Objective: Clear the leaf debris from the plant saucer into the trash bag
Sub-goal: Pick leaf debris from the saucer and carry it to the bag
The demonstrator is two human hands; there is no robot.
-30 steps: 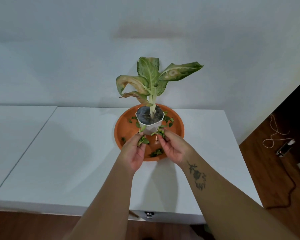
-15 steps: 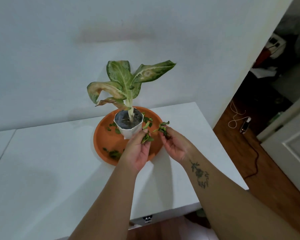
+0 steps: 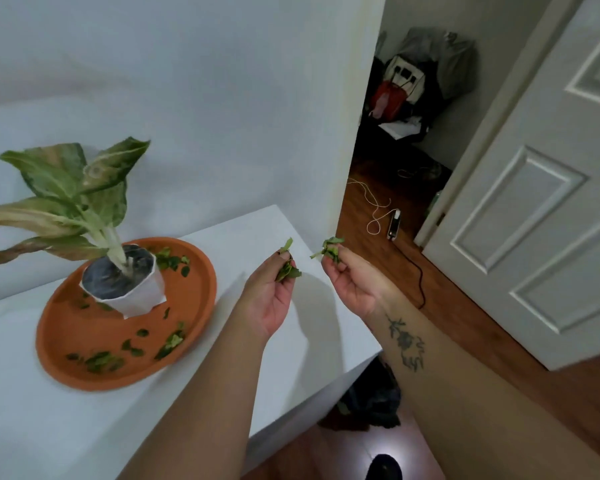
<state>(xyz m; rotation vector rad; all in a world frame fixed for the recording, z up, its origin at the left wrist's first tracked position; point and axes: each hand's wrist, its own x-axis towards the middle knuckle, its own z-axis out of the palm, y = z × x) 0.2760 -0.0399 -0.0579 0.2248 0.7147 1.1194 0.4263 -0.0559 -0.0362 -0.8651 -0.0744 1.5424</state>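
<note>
we've got leaf bits pinched in left hand (image 3: 274,292) and right hand (image 3: 352,282) | trash bag (image 3: 374,403) below the grips, off table (image 3: 291,375) edge, right hand nearer | more leaves left in saucer (image 3: 198,292), left of left grip

The left hand's (image 3: 272,292) curled fingers (image 3: 284,263) are hiding most of their leaf scraps (image 3: 287,271); beneath, the table corner (image 3: 361,355) is covering the dark bag (image 3: 373,400).
</note>
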